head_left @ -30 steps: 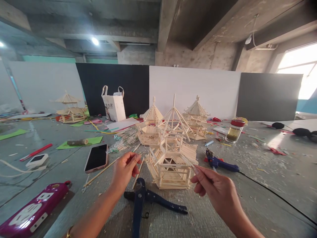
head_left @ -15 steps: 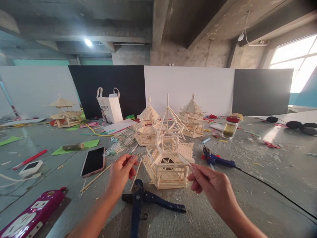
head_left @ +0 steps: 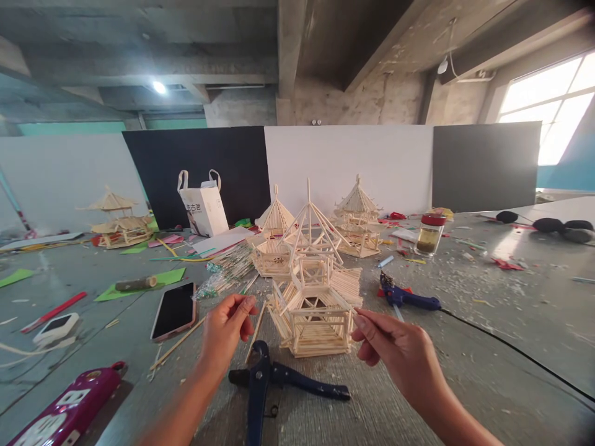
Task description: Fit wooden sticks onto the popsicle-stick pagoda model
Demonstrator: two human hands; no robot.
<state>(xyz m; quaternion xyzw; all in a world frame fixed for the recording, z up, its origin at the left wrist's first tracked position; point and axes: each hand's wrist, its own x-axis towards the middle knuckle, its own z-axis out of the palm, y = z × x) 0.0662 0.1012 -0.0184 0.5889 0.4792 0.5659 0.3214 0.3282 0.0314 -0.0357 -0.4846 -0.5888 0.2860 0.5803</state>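
A pavilion model (head_left: 320,331) built of thin wooden sticks stands in front of me, its upper roof only bare slanting sticks around a tall centre stick. My right hand (head_left: 395,344) pinches the end of a slanting stick at the model's front right corner, thumb against fingertips. To the left of the model, apart from it, my left hand (head_left: 230,322) is closed in a pinch; whatever may be between its fingertips is too small to make out. A blue-handled cutter (head_left: 263,378) lies spread on the table just below the model, between my forearms.
A blue glue gun (head_left: 411,298) with a black cord lies at right, near a red-lidded jar (head_left: 430,238). Finished stick pavilions (head_left: 357,214) stand behind. On the left are a phone (head_left: 174,311), a purple power strip (head_left: 69,406) and bundled sticks (head_left: 235,263).
The view has shifted slightly, so most things sit a little further left. Both hands keep nearly the same pose beside the model.
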